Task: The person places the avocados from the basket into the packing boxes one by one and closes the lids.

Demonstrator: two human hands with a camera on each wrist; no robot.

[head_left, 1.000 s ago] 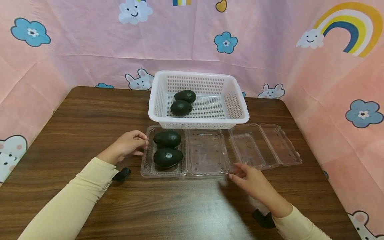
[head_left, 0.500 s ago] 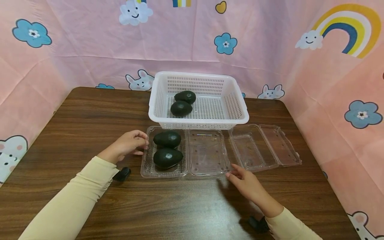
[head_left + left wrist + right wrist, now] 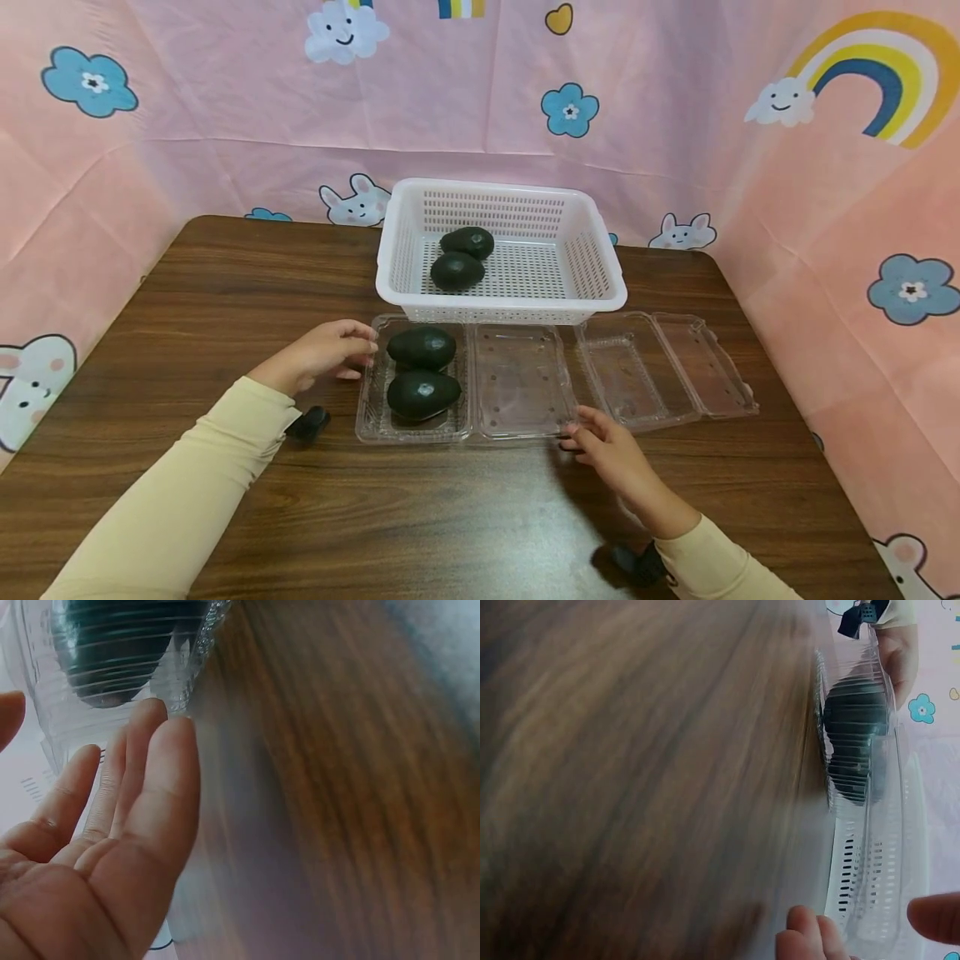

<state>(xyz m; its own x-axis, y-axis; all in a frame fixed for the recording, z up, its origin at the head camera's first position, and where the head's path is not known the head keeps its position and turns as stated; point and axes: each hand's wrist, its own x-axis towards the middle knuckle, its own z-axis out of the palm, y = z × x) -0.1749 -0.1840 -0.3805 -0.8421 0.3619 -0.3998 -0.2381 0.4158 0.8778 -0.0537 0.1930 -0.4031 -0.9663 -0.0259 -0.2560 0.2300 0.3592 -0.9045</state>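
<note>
Two dark green avocados, one [image 3: 422, 347] behind the other [image 3: 423, 395], lie in the left half of a clear plastic clamshell box [image 3: 377, 429]. Its lid [image 3: 522, 383] is folded out flat to the right. My left hand [image 3: 322, 357] is at the box's left side, fingertips right at the wall; in the left wrist view its fingers [image 3: 171, 772] are loosely extended below an avocado seen through the plastic. At the lid's front right corner is my right hand [image 3: 618, 462]. The right wrist view shows its thumb [image 3: 937, 918] and fingers [image 3: 804, 937] spread apart on either side of the lid edge.
Behind the box stands a white perforated basket [image 3: 510, 305] holding two more avocados [image 3: 459, 257]. A second clear clamshell box [image 3: 637, 375] lies unfolded at the right. The brown wooden table [image 3: 420, 525] is bordered by patterned pink cloth [image 3: 480, 92] at back and sides.
My right hand has shifted slightly left, its fingertips now closer in at the lid's corner. My left hand stays nearly still. The avocados and both boxes keep their places.
</note>
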